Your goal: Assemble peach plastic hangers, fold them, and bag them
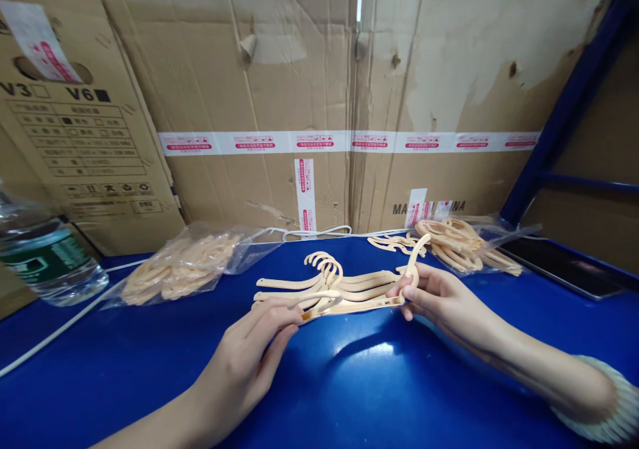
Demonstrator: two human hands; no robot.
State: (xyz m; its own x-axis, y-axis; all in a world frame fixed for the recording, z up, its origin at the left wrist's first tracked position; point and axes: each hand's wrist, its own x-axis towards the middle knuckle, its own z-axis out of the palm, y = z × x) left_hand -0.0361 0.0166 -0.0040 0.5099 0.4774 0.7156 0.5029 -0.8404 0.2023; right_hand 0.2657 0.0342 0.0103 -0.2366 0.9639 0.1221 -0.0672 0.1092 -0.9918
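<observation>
A small stack of beige plastic hangers (344, 288) lies on the blue table (379, 382), hooks curling up at its middle. My left hand (249, 359) pinches the stack's left end, fingers closed around the lowest hanger. My right hand (439, 299) grips the right end, and between its fingers one more beige hanger (417, 256) sticks upward. Both hands hold the stack just above the tabletop.
A clear bag of beige hangers (180, 269) lies to the left, another open bag with loose hangers (459, 239) to the right. A water bottle (47, 256) stands far left. Cardboard boxes (259, 90) wall the back. A white cable (60, 326) and a dark tablet (564, 266) rest on the table.
</observation>
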